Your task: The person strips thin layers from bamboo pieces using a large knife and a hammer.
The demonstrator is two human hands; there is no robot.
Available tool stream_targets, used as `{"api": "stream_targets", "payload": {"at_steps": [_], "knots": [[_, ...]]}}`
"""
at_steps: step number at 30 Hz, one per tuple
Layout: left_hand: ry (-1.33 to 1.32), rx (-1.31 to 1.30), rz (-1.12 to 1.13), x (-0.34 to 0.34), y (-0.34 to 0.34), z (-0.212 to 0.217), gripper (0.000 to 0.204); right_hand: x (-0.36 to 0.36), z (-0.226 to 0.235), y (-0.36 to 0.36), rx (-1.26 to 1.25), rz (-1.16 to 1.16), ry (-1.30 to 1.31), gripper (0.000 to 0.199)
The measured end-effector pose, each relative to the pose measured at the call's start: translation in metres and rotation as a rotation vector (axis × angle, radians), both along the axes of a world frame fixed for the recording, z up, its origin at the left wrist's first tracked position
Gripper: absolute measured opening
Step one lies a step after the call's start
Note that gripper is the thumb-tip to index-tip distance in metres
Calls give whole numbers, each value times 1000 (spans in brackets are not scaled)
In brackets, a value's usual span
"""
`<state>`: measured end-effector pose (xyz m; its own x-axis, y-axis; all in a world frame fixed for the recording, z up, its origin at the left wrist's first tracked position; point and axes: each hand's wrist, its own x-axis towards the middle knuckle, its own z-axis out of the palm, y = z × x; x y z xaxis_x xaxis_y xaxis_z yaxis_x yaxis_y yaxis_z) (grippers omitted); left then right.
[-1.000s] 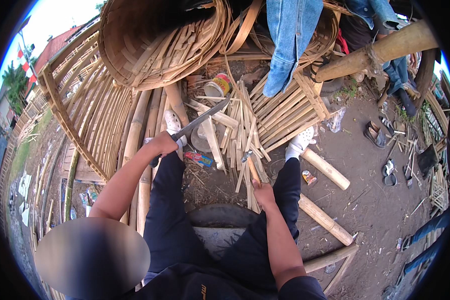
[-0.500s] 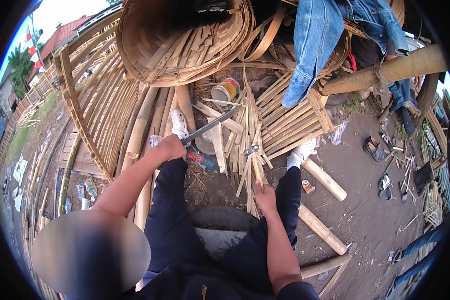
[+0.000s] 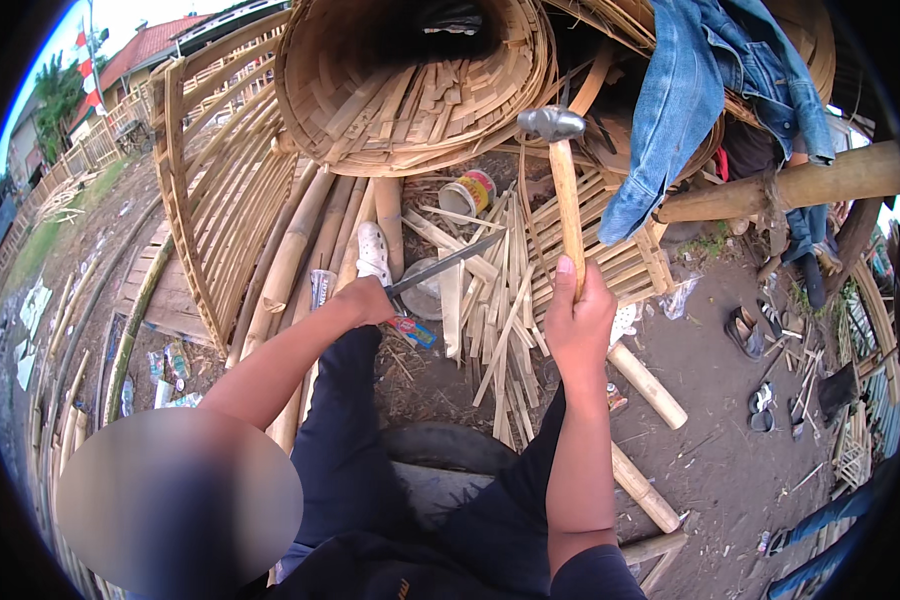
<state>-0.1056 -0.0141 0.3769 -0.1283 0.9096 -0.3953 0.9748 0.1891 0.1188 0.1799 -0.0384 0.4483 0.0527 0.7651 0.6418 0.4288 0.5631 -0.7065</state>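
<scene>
The hammer [image 3: 562, 190] now stands raised above the bamboo strips [image 3: 500, 300], lifted since a moment ago, the right hand [image 3: 578, 318] clamped on its wooden handle. The left hand [image 3: 362, 300] grips a long knife [image 3: 448, 262] across the strips.

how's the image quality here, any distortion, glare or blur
Head view: strong fisheye, the bamboo poles bow toward a black rim; sky at top left is blown out; soft daylight, no hard shadows; the hammer in the right hand and the blade look sharp; a blurred oval covers the lower left.
</scene>
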Motion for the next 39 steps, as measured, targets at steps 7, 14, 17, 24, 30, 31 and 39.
{"api": "stream_targets", "payload": {"at_steps": [7,14,17,24,30,31,39], "knots": [[98,-35,-230,-6,13,-19,27,-18,-149,53,-252,-74,-232,37],[-49,-85,72,-36,22,-40,26,30,-231,45,-506,-162,-442,47],[-14,-76,53,-39,6,-47,27,15,-167,32,-418,-108,-344,44],[-15,-20,-58,-13,2,-41,31,-12,-20,24,18,-54,-69,33],[-34,-16,40,-15,15,-56,30,-17,-166,58,-219,-113,-275,38],[-85,-39,59,-20,18,-58,29,-9,-193,59,-434,-136,-516,42],[103,-120,-163,-53,22,-83,27,34,-243,32,-720,-116,-570,53]]}}
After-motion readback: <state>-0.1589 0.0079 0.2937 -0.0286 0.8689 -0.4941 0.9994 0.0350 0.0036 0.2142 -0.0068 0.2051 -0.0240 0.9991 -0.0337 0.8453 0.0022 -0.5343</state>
